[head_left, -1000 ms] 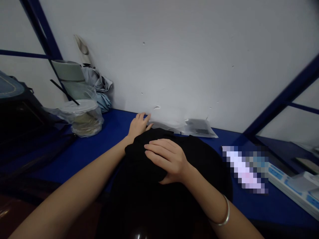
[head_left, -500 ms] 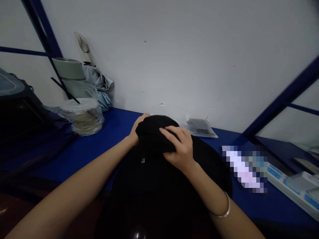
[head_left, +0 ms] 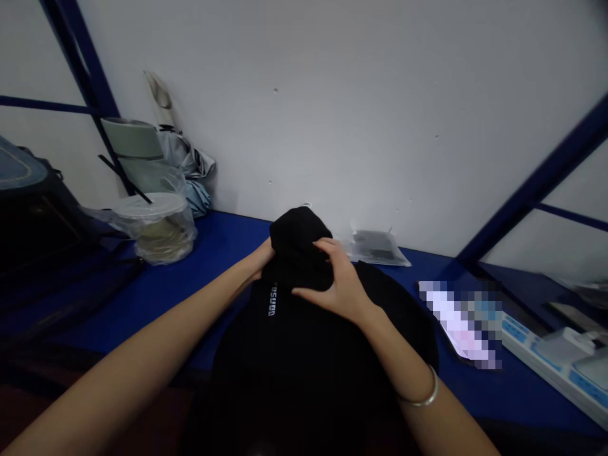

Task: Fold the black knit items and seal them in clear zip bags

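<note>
Spread wide was the grip of the right hand (head_left: 342, 284), with the thumb low and the fingers up high, and both touched the black cloth (head_left: 300, 244); most of the left hand (head_left: 265, 253) was hidden behind the cloth on its other side, so I cannot tell how its grip was. The cloth stood up in a bunch between the two hands, and more of it spread out below, over the near edge of the blue worktop (head_left: 228, 234); pale letters (head_left: 272, 300) ran down it, just under the bunch. A silver bangle (head_left: 430, 394) was on the right arm. Behind the cloth, near the white wall (head_left: 351, 120), lay a flat clear bag (head_left: 380, 248) with something dark in it; to the right were a phone (head_left: 458, 323), blurred into squares, and a long white power strip (head_left: 546, 364). Over on the left, a cup (head_left: 164, 229) with a white lid and a black straw (head_left: 124, 178) stood in a thin see-through bag; a pale green round thing (head_left: 135, 140) was behind it, and a dark bag (head_left: 35, 221) sat at the far left.
</note>
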The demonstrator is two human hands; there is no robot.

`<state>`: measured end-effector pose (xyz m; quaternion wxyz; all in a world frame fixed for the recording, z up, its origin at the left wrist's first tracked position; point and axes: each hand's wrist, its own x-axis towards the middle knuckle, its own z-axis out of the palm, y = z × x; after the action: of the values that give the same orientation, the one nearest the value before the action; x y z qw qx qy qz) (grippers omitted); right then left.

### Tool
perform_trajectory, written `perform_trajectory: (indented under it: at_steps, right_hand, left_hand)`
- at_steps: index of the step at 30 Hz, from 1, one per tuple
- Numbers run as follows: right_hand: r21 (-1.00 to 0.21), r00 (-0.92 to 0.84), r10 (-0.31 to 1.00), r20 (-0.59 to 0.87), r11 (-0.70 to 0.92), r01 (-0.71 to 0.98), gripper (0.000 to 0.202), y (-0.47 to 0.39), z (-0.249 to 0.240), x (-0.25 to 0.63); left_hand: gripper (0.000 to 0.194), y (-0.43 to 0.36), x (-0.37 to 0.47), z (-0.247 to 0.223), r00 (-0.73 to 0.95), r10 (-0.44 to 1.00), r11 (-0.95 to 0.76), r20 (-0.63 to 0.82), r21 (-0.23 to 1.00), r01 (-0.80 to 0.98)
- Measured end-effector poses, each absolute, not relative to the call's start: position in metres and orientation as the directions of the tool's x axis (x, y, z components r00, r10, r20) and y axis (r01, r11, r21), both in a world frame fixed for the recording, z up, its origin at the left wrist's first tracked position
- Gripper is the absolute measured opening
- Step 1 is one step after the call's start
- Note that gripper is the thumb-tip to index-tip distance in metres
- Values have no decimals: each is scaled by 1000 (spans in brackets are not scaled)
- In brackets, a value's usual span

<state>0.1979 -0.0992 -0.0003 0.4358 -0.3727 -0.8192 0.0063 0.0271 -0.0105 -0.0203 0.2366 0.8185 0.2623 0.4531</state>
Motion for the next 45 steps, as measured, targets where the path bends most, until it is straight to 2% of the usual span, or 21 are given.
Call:
perform_trajectory:
  at_steps: [2, 4, 6, 9, 12, 15, 18, 21, 24, 27, 30, 33, 35, 37, 40, 42, 45]
  right_hand:
    - [-484, -343, 729, 593, 662, 572, 74, -98, -1, 198]
    - [-602, -257, 799, 544, 585, 543, 83, -98, -2, 198]
    - [-671, -171, 838, 518, 522, 526, 89, -98, -2, 199]
    - [-710, -161, 873, 460, 471, 524, 94, -101, 1, 198]
    - [-713, -174, 872, 457, 476, 514, 78, -106, 8, 197]
    - [-637, -88, 788, 609, 552, 538, 62, -109, 17, 201]
    - [-555, -66, 679, 731, 649, 520, 62, -109, 25, 209]
    - [-574, -175, 713, 679, 664, 480, 46, -106, 30, 219]
    - [-625, -266, 808, 525, 578, 525, 30, -101, 32, 231]
    - [-624, -340, 880, 331, 474, 621, 35, -100, 34, 242]
    - [-596, -386, 882, 270, 467, 653, 48, -101, 35, 248]
    - [-585, -401, 848, 346, 529, 615, 25, -102, 34, 249]
    - [-576, -311, 833, 457, 544, 610, 17, -100, 34, 250]
    - [-595, -201, 824, 530, 530, 605, 26, -100, 36, 254]
    - [-654, -123, 852, 508, 475, 589, 52, -105, 42, 266]
    - [-645, -78, 859, 505, 436, 627, 62, -113, 46, 276]
    - [-606, 3, 859, 512, 358, 710, 68, -127, 43, 295]
  left_hand:
    - [31, -7, 25, -22, 421, 718, -651, 554, 748, 126]
    - [36, -8, 25, -20, 420, 776, -540, 471, 839, 57]
    - [44, -14, 27, -14, 457, 803, -453, 381, 890, 53]
    - [34, -26, 30, -4, 470, 837, -328, 282, 944, 18]
    - [30, -32, 30, 0, 500, 832, -250, 240, 967, -49]
    - [32, -32, 29, 0, 552, 816, -135, 173, 985, -110]
    - [37, -31, 25, 3, 608, 785, -62, 119, 992, -114]
    - [47, -29, 19, 7, 656, 753, -33, 62, 998, -56]
    - [54, -25, 11, 11, 665, 747, -6, -19, 999, 36]
    - [53, -20, 3, 14, 649, 760, -63, -34, 990, 126]
    - [43, -15, -6, 17, 659, 752, -278, 27, 919, 280]
    - [43, -11, -15, 20, 692, 721, -417, -13, 790, 450]
    - [47, -11, -20, 23, 731, 679, -450, -67, 749, 486]
    - [46, -11, -23, 25, 772, 625, -466, -117, 736, 490]
    - [41, -12, -25, 27, 781, 585, -450, -217, 715, 536]
    - [44, -12, -24, 26, 735, 640, -449, -225, 667, 594]
    - [49, -10, -23, 25, 648, 750, -480, -134, 563, 673]
